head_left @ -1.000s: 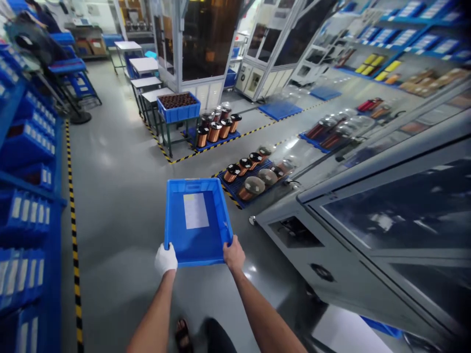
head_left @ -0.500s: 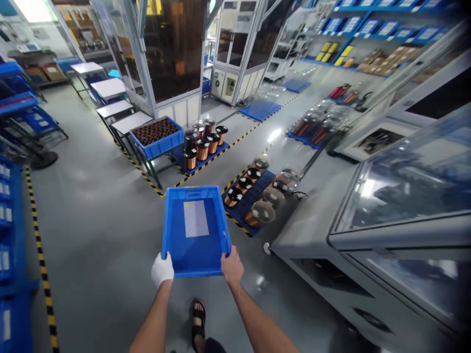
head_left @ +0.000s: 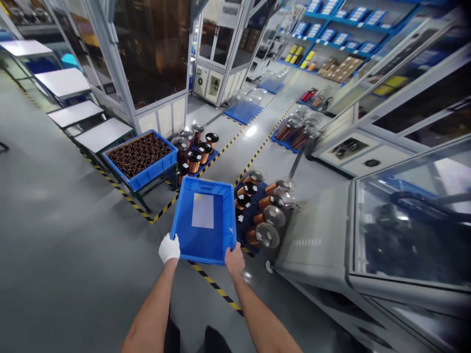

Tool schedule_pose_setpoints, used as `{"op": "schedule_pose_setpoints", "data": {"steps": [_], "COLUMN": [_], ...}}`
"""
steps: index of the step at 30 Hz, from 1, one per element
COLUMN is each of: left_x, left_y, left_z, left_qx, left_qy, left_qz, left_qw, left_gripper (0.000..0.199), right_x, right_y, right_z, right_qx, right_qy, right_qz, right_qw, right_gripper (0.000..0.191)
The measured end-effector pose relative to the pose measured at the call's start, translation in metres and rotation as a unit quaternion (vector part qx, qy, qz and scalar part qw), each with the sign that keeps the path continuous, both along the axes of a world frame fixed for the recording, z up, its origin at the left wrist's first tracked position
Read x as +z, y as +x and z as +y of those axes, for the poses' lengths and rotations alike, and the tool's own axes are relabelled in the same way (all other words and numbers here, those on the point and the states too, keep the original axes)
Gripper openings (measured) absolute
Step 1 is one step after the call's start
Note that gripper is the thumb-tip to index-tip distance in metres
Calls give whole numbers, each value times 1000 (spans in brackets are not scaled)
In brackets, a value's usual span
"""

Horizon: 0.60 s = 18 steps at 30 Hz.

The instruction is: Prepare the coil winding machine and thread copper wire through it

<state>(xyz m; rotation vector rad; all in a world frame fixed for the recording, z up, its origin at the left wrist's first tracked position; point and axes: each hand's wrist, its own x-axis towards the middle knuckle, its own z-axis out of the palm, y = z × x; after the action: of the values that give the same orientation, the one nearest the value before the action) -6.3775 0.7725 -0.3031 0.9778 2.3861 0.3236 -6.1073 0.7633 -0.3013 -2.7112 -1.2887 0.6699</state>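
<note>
Indoors, white-topped tables [head_left: 105, 134] line the left side, beside a blue crate [head_left: 157, 169] heaped with small dark-and-copper parts [head_left: 140, 153]. At center, a white-gloved left hand [head_left: 170, 249] curls its fingers around the near left corner of a blue plastic tote [head_left: 200, 241], held above the floor [head_left: 73, 274] with a white paper sheet [head_left: 203, 211] inside. Good carrying likely means a level tote, an even two-sided grip and clearance at right. The bare right hand [head_left: 234, 260] closes on the near right corner, forearms [head_left: 158, 299] outstretched and angled inward. Beyond: copper-wire spools [head_left: 273, 215] on a blue pallet [head_left: 250, 212], then a grey machine cabinet [head_left: 316, 235].
</note>
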Motion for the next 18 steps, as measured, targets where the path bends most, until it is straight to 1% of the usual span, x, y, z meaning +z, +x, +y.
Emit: {"op": "schedule_pose_setpoints", "data": {"steps": [4, 8, 13, 18], "left_x": [-2, -2, 6, 16], "left_y": [-14, -15, 0, 26], "left_z": [95, 182, 292, 413], "left_qx": [-48, -87, -123, -160], "left_qy": [11, 6, 4, 13], "left_qz": [4, 10, 20, 31], "left_qw": [999, 996, 992, 986], "left_gripper": [40, 38, 37, 37], "right_x": [-1, 0, 10, 20], "right_y": [-15, -20, -10, 15], "right_z": [70, 138, 234, 339], "right_qx": [-39, -76, -116, -139], "right_qy": [-11, -21, -31, -25], "right_qz": [-19, -24, -8, 15], "right_qw": [999, 997, 993, 990], "right_gripper": [35, 40, 41, 37]}}
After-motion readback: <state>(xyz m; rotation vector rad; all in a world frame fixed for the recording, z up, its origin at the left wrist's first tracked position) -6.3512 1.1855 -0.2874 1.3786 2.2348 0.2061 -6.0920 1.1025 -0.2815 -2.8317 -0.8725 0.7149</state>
